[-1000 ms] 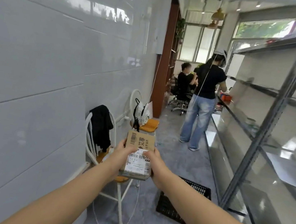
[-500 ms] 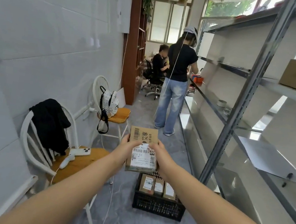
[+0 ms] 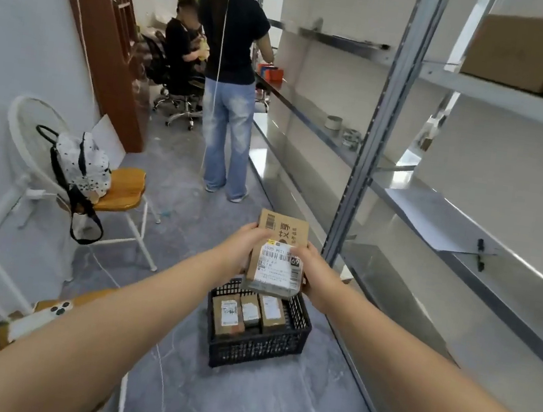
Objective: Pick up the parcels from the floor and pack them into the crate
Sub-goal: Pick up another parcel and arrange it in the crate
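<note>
I hold a small brown cardboard parcel [image 3: 278, 251] with a white shipping label out in front of me, above the floor. My left hand [image 3: 246, 247] grips its left edge and my right hand [image 3: 314, 273] grips its right edge. Just below and beyond the parcel a black plastic crate [image 3: 258, 344] stands on the grey floor. Three brown labelled parcels [image 3: 250, 313] lie side by side inside the crate. The crate's far rim is partly hidden behind the held parcel.
A metal shelf rack [image 3: 371, 143] runs along the right, with cardboard boxes [image 3: 539, 51] on an upper shelf. White chairs with orange cushions [image 3: 120, 186] stand at the left wall, one bearing a spotted backpack [image 3: 82, 163]. A person in jeans [image 3: 231, 96] stands ahead in the aisle.
My view has turned right and downward, bringing the crate and its three parcels fully into sight. Both hands kept hold of the parcel, which now hangs just above the crate's far edge.
</note>
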